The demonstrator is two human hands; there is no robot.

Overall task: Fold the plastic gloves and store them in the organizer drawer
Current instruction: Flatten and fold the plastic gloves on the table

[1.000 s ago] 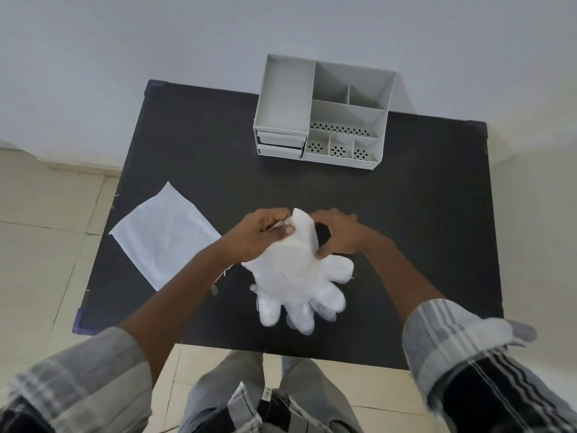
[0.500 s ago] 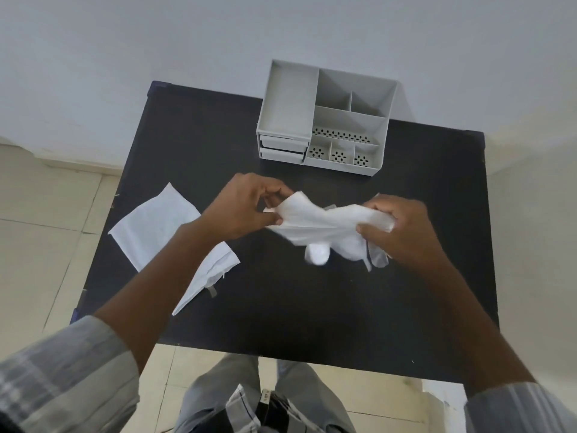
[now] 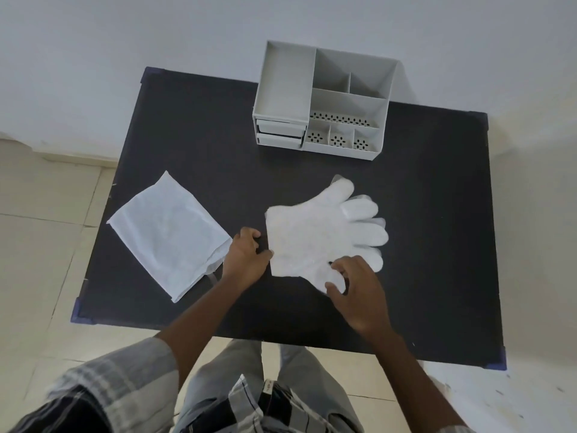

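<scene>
Clear white plastic gloves [image 3: 318, 232] lie flat on the black table [image 3: 187, 145], stacked, fingers pointing right. My left hand [image 3: 245, 260] rests at the cuff edge, thumb touching the lower left corner. My right hand [image 3: 359, 292] hovers with fingers spread over the gloves' near thumb part, fingertips touching the plastic. The grey organizer [image 3: 324, 101] stands at the table's far edge; its two small drawers [image 3: 280, 132] at the lower left front are shut.
A flat white plastic packet [image 3: 168, 232] lies on the left of the table, its near corner beside my left wrist. The table's near edge runs just above my knees. Tiled floor surrounds the table; a white wall stands behind.
The gloves were held up and turned between both hands; now they lie spread flat on the table, fingers to the right. Both hands have let go and rest at their edges.
</scene>
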